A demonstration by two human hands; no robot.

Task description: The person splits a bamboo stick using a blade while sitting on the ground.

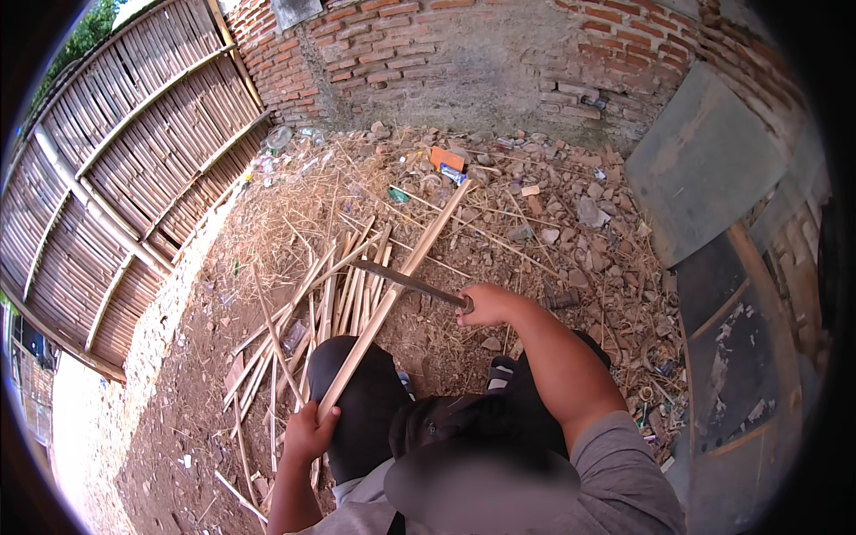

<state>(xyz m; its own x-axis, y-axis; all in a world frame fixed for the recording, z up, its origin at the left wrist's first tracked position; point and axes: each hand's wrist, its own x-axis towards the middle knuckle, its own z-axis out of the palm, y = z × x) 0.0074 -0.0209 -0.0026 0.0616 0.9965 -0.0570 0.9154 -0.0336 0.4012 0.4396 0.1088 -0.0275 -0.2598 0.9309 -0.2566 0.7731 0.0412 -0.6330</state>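
My left hand (309, 432) is closed round the near end of a long pale bamboo strip (382, 314). The strip slants away to the upper right, passing over my left knee. A machete (419, 286) with a dark blade is gripped in my right hand (487, 305), its tip pointing left. The blade crosses the strip at about its middle; whether it cuts into it I cannot tell. Beneath and left of the strip, a loose pile of split bamboo strips (337, 299) lies on the ground near my left knee.
A woven bamboo fence (134, 169) runs along the left, and a brick wall (428, 67) closes the far side. Brick rubble (571, 227) and litter cover the ground, with an orange block (447, 160) among them. Grey panels (713, 165) lean at the right.
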